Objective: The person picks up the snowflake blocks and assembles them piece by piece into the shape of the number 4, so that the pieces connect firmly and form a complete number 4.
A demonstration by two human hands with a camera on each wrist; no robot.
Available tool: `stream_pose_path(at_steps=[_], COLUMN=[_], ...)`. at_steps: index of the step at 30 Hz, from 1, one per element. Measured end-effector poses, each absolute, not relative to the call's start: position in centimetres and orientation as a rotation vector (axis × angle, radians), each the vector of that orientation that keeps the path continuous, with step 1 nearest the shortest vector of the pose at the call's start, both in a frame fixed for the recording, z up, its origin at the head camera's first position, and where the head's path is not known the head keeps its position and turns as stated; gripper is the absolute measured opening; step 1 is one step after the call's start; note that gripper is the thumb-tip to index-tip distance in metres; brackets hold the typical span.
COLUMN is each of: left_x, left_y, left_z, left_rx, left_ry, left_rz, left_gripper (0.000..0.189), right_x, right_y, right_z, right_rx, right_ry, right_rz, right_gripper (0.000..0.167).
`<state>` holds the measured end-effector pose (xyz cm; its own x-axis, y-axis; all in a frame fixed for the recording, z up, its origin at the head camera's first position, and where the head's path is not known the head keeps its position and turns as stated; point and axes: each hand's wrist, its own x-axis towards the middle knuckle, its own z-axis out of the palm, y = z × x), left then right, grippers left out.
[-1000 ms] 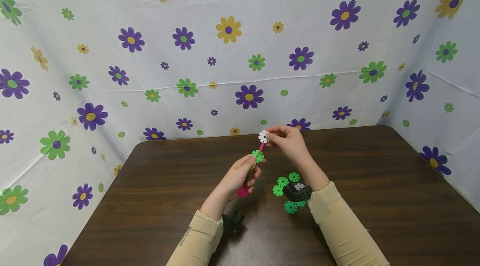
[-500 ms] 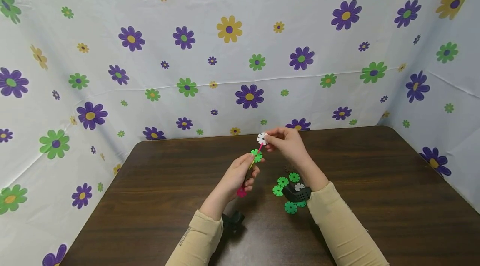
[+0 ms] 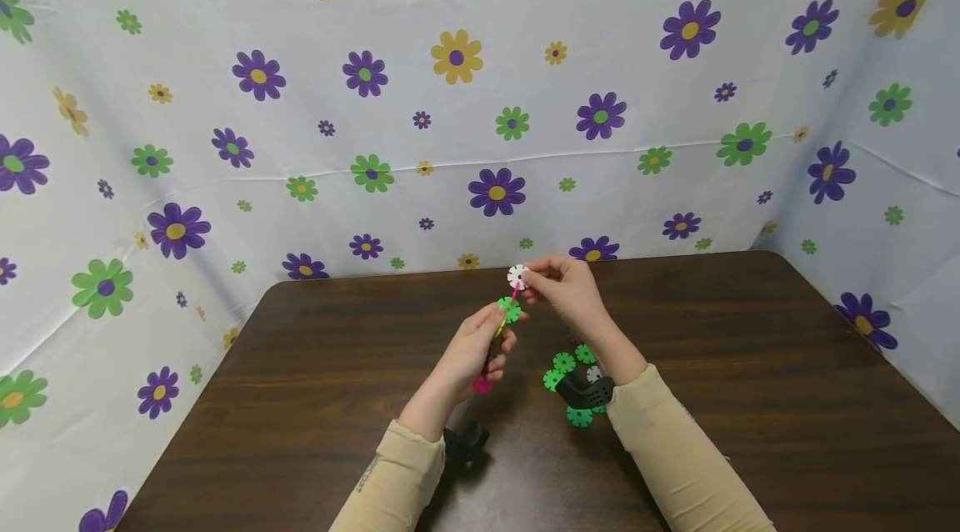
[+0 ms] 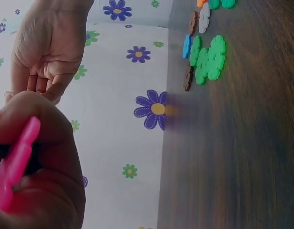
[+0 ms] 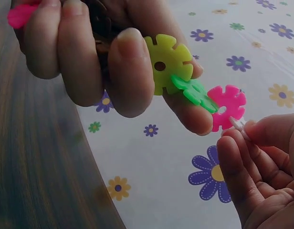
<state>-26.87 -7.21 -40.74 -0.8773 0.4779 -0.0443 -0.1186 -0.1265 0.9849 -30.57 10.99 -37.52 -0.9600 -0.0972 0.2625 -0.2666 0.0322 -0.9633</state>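
Note:
My left hand (image 3: 476, 348) grips a chain of notched, flower-shaped plastic discs above the table. One pink disc (image 4: 15, 167) sticks out at the lower end of the fist, and the discs in the palm are mostly hidden. Past the fingers, in the right wrist view, come a yellow disc (image 5: 173, 57), a green disc (image 5: 197, 94) and another pink disc (image 5: 231, 101), slotted together at angles. Between thumb and fingertips my right hand (image 3: 573, 294) pinches a white disc (image 3: 516, 276), seen edge-on in the right wrist view, its edge at the pink disc's rim.
Several loose discs lie on the brown table (image 3: 337, 382) below the right wrist: green discs (image 3: 563, 362), a teal disc (image 3: 579, 417), a grey-white disc (image 3: 593, 373), a blue disc (image 4: 187, 46) and brown ones. A flowered cloth (image 3: 405, 98) hangs behind the table.
The right hand and white disc have shifted slightly left and down, closer to the left hand. Both hands keep their hold; the loose discs lie as before.

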Motion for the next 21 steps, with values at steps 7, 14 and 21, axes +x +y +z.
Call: stream_pose_path(at_steps=[7,14,21], left_x=[-26.9,-27.0,-27.1], left_y=[-7.6,-8.4,-8.8], left_z=[-40.5,-40.4,-40.5], left_rx=[0.409,0.398,0.382], left_ry=[1.764,1.755,1.775], left_rz=[1.972,1.775,1.607], left_gripper=[0.05,0.071,0.076], right_x=[-31.0,-31.4,-31.4], right_y=[11.9,15.0,16.2], right_z=[-37.4,-37.2,-37.2], right_rx=[0.368,0.623,1.006], right_ry=[-2.311,-2.663,-2.89], right_rz=[2.05,1.92,1.764], right_gripper=[0.022,0.018,0.016])
